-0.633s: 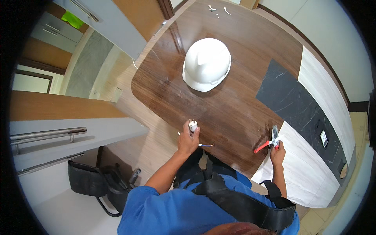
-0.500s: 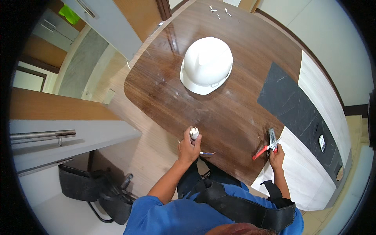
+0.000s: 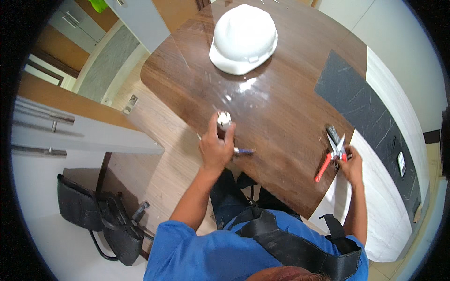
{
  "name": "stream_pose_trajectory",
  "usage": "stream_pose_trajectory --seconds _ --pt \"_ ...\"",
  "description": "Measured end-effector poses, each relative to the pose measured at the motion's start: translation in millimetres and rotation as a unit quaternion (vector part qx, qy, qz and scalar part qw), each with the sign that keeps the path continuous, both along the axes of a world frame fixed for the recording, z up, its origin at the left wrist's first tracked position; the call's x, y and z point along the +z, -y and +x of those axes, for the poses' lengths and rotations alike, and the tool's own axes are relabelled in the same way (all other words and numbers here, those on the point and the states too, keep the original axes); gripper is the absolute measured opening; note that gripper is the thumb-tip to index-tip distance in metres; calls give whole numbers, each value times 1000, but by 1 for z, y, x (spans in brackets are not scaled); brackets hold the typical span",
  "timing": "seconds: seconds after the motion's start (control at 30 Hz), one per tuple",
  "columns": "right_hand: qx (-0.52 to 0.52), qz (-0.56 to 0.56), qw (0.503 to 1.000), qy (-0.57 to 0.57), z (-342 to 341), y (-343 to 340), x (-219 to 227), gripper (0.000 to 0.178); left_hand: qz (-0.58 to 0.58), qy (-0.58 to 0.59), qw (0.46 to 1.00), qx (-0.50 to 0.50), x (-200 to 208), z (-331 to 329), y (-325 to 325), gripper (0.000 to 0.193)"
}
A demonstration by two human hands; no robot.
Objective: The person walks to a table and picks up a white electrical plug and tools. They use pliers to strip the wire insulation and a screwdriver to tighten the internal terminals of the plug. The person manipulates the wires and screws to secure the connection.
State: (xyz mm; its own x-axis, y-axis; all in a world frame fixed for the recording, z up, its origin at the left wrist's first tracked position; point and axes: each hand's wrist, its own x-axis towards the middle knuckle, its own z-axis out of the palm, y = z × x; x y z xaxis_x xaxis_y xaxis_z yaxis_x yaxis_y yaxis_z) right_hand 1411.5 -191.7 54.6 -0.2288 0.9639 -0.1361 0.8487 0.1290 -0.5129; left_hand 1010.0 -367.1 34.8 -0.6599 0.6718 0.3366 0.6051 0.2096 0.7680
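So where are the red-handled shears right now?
In the head view, the red-handled shears are right of centre, at the fingers of the right hand, near the white marbled panel.

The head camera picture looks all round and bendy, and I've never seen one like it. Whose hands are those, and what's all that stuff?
There's no robot here, just a person using two bare hands. The camera sits on their head and looks down; its very wide fisheye lens makes straight edges bend. The left hand holds a small white round piece, and a bluish wire end shows beside it. The right hand has its fingers at a red-handled tool with spread blades; I can't tell if it's lifted. On the brown table sits a white helmet. Over to the right are dark and white marble-look surfaces.
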Motion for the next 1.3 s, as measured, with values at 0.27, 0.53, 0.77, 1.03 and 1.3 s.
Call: stream_pose_trajectory --seconds 0.27,0.53,0.77,1.03,1.3 --pt "151 -64 987 -10 8 -23 35 59 -10 8 998 -58 4 24 7 55" --pt "187 -48 980 51 7 -54 54 64 0 -8 1000 5 13 5 -3 47" --pt "240 23 959 146 -77 -129 85 50 91 37 991 86 13 -76 -29 39" --pt "228 170 935 214 -272 -307 34 40 -63 -26 997 42 14 -92 -53 46" --pt "149 255 946 129 -405 -464 -54 50 -65 -30 997 33 -3 -99 -62 51"
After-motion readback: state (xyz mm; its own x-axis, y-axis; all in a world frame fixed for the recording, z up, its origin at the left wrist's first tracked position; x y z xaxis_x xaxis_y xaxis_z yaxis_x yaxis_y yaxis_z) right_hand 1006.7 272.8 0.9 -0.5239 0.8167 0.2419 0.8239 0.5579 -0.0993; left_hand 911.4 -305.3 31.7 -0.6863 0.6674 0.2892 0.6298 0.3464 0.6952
